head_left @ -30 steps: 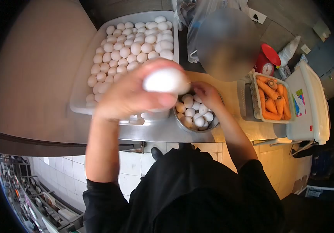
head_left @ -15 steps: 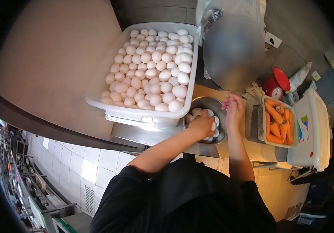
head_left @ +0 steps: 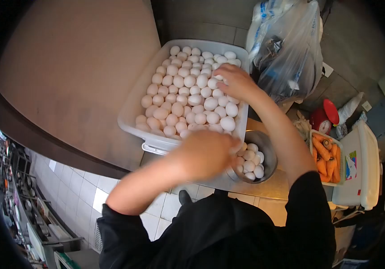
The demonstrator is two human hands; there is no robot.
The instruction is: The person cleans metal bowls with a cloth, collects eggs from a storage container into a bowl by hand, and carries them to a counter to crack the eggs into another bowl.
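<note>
A white tub (head_left: 129,110) full of white eggs (head_left: 190,81) stands on the metal counter. My right hand (head_left: 237,83) is over the tub's right side, its fingers curled round an egg among the others. Motion blurs my left hand (head_left: 212,154), which is in front of the tub's near edge, left of a metal bowl (head_left: 271,159). Whether that hand holds anything is hidden by the blur. Several eggs (head_left: 249,155) lie in the bowl, close beside the tub's near right corner.
A basket of carrots (head_left: 326,154), a white box with a lid (head_left: 363,166) and a red scale (head_left: 323,117) are at the right. Clear plastic bags (head_left: 291,58) hang or stand behind the tub. A large brownish panel (head_left: 76,80) fills the left.
My left hand has come out of the bowl and moved left. My right hand has gone from beside the bowl to the eggs in the tub. The view has shifted.
</note>
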